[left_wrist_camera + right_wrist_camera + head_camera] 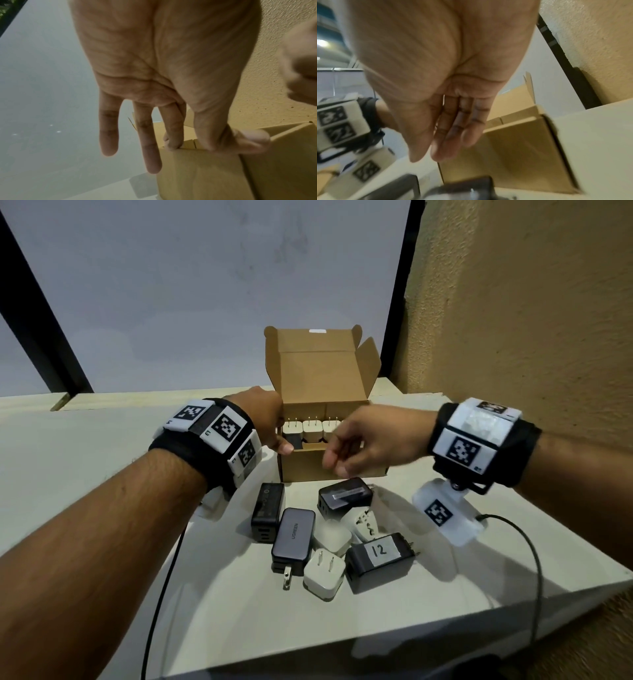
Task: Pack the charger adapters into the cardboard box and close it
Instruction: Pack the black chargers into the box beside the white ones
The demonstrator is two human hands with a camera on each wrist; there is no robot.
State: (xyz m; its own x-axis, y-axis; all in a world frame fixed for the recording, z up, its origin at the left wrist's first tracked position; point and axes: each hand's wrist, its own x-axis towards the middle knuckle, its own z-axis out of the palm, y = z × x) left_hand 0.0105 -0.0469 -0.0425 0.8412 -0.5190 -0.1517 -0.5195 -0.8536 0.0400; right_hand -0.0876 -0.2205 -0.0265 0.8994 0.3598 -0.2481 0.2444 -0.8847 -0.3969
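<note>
The open cardboard box stands mid-table with its lid upright. Inside it a row of white adapters sits prongs up, with a black adapter at the front left. My left hand holds the box's front left corner; in the left wrist view my left hand has its thumb and one fingertip on the rim of the box. My right hand hovers empty over the front wall, and the right wrist view shows my right hand with relaxed fingers beside the box.
Several loose adapters lie in front of the box: a black one, a grey one, a taped black one, white ones, and a black one marked 12. The white table ends at front right. A textured wall stands right.
</note>
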